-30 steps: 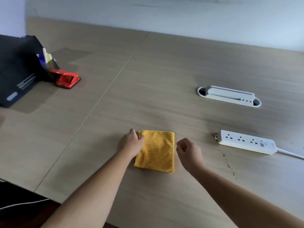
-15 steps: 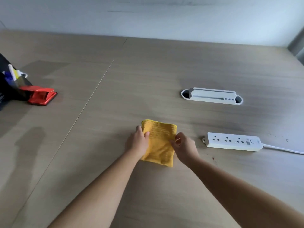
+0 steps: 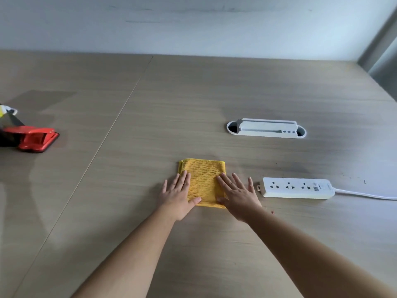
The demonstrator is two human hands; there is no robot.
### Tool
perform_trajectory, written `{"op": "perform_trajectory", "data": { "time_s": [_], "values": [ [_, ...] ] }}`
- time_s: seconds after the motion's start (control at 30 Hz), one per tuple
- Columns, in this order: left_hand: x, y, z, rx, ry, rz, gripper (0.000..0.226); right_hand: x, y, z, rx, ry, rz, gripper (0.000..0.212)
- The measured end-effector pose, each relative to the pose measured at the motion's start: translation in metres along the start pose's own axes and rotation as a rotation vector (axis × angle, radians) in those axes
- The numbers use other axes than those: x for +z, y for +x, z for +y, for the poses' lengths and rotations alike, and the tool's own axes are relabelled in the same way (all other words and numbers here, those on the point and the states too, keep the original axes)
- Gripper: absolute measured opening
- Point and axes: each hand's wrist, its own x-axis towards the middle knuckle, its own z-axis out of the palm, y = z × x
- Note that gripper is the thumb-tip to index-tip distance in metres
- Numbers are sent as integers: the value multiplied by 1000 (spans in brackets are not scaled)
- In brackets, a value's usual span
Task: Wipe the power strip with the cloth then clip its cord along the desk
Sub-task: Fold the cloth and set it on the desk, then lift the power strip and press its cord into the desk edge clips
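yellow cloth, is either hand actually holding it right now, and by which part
Nothing is gripped. The left hand and right hand lie flat, open, on the near corners of the folded yellow cloth, pressing it to the desk.

Yellow cloth [image 3: 203, 179] folded flat on wood desk [image 3: 193, 100], centre frame. Left hand [image 3: 178, 195] pressed palm-down on cloth's near-left corner, fingers spread, thumb across near edge. Right hand [image 3: 237, 195] flat on cloth's near-right corner, fingers fanned, partly off onto desk. White power strip [image 3: 297, 188] just right of cloth, not touching it, sockets up; cord [image 3: 365, 193] trailing off right of strip. White cable grommet [image 3: 266, 129] set in desk beyond cloth, to far right. Red clip [image 3: 35, 138] well left of cloth, near frame edge.
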Motion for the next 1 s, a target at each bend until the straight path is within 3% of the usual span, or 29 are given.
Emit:
{"op": "perform_trajectory", "data": {
  "time_s": [0.2, 0.3, 0.4, 0.47, 0.63, 0.7, 0.83, 0.9, 1.0],
  "values": [
    [-9, -4, 6, -10, 21, 14, 94, -13, -6, 6, -28, 14, 19, 68],
    [-28, 0, 23, 16, -9, 154, 96, -37, -14, 36, 24, 149, 214, 64],
    [-51, 11, 59, 117, -36, 191, 94, -62, -30, 90, 165, 176, 332, 56],
    [-62, 20, 91, 223, -23, 159, 93, -71, -42, 123, 230, 163, 293, 58],
    [-55, 32, 156, 370, -53, 134, 98, -60, -64, 174, 306, 130, -5, 78],
    [-44, 33, 176, 383, -63, 88, 98, -47, -68, 182, 326, 109, 2, 77],
    [-27, 39, 200, 387, -29, 161, 74, -32, -63, 185, 278, 9, 192, 64],
    [-28, 43, 208, 371, -25, 216, 60, -29, -62, 191, 255, -7, 206, 64],
    [-43, 47, 217, 389, -38, 224, 56, -38, -64, 203, 241, 4, 223, 60]
  ]
}}
